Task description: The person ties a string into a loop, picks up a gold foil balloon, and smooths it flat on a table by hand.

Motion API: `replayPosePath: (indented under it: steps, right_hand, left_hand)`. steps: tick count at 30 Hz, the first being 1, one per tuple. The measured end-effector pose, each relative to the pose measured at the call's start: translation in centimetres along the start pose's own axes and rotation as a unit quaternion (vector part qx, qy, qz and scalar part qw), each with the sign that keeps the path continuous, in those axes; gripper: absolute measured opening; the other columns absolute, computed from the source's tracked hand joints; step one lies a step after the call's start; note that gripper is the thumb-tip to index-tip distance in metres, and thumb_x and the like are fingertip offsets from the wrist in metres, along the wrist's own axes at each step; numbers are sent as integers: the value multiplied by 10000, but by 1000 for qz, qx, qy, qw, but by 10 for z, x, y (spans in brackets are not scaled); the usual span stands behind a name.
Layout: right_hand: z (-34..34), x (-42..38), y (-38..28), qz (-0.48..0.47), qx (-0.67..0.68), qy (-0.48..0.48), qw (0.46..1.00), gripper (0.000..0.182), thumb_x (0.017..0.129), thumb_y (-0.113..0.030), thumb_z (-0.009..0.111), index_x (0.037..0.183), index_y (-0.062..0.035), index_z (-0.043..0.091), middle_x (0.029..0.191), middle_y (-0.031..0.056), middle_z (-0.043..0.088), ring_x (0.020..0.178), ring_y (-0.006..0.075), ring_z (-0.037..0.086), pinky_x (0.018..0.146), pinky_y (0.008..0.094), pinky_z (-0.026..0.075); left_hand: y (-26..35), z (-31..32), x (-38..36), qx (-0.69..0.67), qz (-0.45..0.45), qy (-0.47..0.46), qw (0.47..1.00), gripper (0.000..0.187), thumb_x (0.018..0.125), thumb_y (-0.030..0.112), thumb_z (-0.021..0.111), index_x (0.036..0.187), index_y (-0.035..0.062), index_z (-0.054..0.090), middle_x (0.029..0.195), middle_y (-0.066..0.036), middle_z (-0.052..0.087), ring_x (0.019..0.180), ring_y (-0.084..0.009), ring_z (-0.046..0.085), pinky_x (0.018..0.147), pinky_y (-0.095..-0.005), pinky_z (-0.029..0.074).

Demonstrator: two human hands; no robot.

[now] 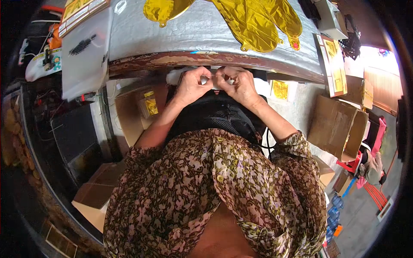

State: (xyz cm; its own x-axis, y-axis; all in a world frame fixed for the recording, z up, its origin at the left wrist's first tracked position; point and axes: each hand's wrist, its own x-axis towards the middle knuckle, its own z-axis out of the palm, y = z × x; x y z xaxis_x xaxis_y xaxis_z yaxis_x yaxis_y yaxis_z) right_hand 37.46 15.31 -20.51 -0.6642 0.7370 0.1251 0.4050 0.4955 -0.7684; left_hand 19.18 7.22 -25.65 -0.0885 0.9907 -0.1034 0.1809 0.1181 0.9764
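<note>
Both hands are close together just below the worn front edge of the table (185,59), above the lap. My left hand (195,87) has its thumb and fingertips pressed together in a pinch. My right hand (238,86) is pinched in the same way, a short gap from the left one. Something thin and pale seems to stretch between the fingertips, too small to make out. Beyond the edge, several gold foil pieces (254,28) lie flat on the silver tabletop.
A clear plastic bag (84,64) hangs at the table's left corner. A printed package (332,64) stands at the right corner. Open cardboard boxes (331,124) stand on the floor to the right, with another box (129,114) below the table at left.
</note>
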Motion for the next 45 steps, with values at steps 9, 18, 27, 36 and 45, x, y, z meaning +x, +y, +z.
replayPosePath:
  steps: [9,18,27,36,45]
  right_hand:
    - [-65,6,-78,-173,-5,-54,983,61,873,3,675,928,19,655,837,128,682,726,281,675,665,369,542]
    - [-166,94,-197,-256,280,-142,914,358,1003,-111,624,1357,-56,619,1226,160,680,811,177,725,676,281,623]
    - [-197,69,-149,-48,304,41,951,120,1008,-101,623,1018,14,656,1028,144,743,807,143,707,750,293,596]
    - [-195,54,-112,-84,66,32,994,341,1038,-215,608,1270,27,667,1107,87,761,1032,155,694,920,309,536]
    - [-202,63,-82,168,367,-129,906,319,1028,-191,618,1128,99,708,951,154,762,851,173,738,825,289,600]
  left_hand:
    - [42,-52,-30,372,123,57,918,302,877,116,747,1163,24,711,1145,-158,736,800,-208,743,722,-328,574]
    - [226,-54,21,-578,153,-164,785,831,1068,630,165,1235,-22,651,1247,-172,683,1137,-274,663,1136,-427,365]
    - [238,-83,30,-141,22,-138,980,334,1064,283,567,1037,-24,697,704,47,546,585,-26,460,552,-229,402]
    - [268,-59,66,174,189,-187,948,223,933,149,639,857,-45,719,717,-100,679,688,-98,607,629,-313,480]
    - [272,-44,102,152,162,-194,955,234,926,176,663,858,-42,715,605,25,504,596,-32,427,516,-262,351]
